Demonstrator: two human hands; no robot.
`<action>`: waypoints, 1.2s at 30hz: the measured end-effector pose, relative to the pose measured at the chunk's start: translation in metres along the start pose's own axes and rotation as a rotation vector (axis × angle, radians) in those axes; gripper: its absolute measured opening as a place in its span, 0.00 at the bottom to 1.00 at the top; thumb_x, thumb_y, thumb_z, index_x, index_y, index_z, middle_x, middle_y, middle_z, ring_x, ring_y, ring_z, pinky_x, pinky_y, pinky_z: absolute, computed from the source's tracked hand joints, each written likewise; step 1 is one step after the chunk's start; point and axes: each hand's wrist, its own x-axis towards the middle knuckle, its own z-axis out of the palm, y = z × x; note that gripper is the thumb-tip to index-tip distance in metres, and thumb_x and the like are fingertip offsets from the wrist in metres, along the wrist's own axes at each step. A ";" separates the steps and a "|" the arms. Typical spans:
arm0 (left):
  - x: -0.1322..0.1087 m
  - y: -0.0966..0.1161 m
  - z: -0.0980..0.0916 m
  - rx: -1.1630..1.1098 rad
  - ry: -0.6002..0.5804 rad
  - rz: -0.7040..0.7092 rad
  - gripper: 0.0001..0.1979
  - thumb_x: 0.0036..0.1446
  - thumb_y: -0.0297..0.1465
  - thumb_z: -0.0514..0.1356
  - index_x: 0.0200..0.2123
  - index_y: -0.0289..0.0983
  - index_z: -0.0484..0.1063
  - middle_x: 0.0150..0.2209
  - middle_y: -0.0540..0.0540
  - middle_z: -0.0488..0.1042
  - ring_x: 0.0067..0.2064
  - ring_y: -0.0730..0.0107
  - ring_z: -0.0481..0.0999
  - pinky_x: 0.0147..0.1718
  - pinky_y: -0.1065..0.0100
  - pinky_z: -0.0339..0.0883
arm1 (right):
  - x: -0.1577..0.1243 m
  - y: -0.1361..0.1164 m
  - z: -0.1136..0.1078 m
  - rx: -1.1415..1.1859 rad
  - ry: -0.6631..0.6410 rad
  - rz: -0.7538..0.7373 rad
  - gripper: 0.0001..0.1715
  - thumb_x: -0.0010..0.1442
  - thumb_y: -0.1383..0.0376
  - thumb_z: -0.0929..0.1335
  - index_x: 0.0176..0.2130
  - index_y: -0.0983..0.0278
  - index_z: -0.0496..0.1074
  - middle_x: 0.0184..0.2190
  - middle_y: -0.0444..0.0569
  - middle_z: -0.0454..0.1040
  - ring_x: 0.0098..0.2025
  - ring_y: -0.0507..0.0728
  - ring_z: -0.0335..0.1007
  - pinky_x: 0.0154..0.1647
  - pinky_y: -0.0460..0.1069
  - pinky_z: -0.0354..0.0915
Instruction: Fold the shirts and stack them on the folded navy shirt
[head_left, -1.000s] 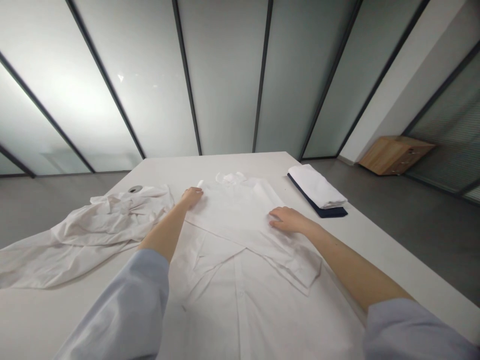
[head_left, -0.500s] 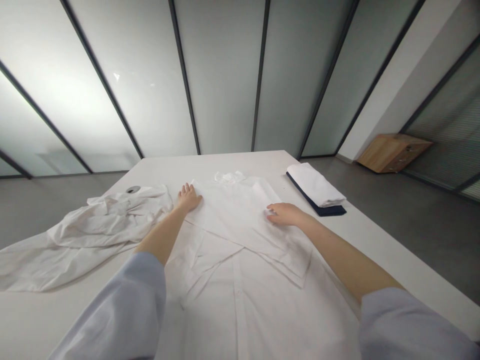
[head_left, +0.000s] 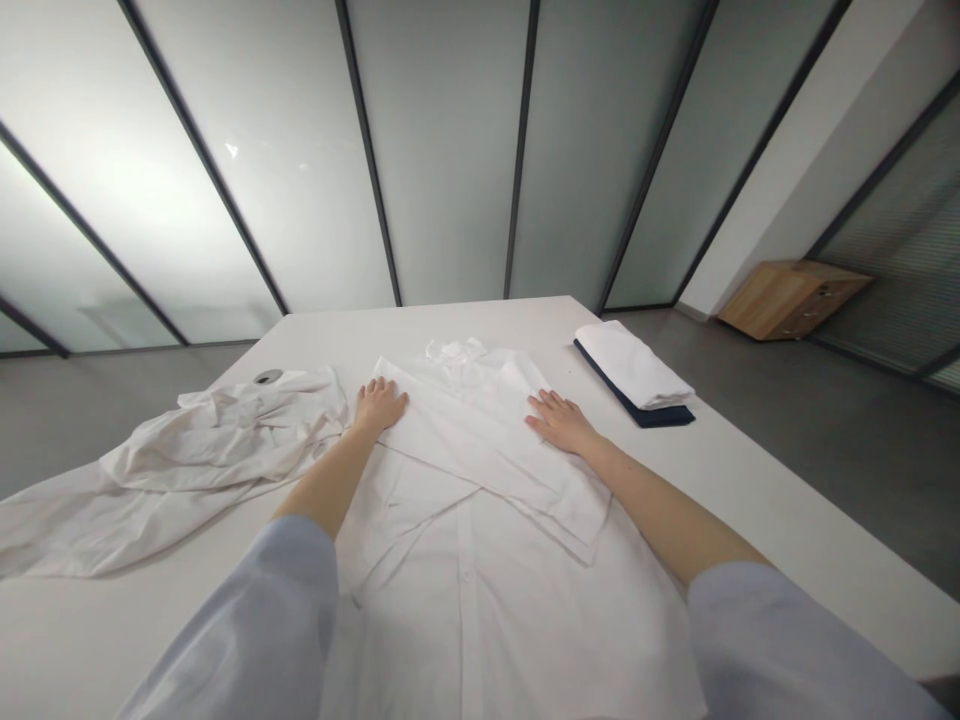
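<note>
A white button shirt [head_left: 480,520] lies flat on the white table [head_left: 750,480], its sleeves folded across the chest and its collar at the far end. My left hand [head_left: 379,405] rests flat on the shirt's left shoulder, fingers stretched out. My right hand [head_left: 559,420] presses flat on the right shoulder, fingers spread. Neither hand holds anything.
A crumpled white garment [head_left: 187,460] sprawls over the table's left side, next to a round metal grommet [head_left: 268,377]. A folded white cloth on a dark folded one [head_left: 637,375] sits at the far right. Glass walls stand behind; a wooden cabinet [head_left: 791,298] is on the floor.
My left hand opened from a curled grip to lie flat on the shirt. My right hand slid up to the right shoulder and spread its fingers. The folded sleeve lies smoother.
</note>
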 end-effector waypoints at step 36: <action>-0.064 0.039 -0.029 0.057 -0.305 0.126 0.37 0.58 0.57 0.41 0.61 0.38 0.61 0.61 0.33 0.63 0.60 0.46 0.64 0.58 0.43 0.50 | -0.008 -0.058 -0.018 -0.107 -0.060 -0.029 0.37 0.65 0.47 0.55 0.64 0.66 0.57 0.65 0.63 0.54 0.66 0.69 0.50 0.63 0.61 0.47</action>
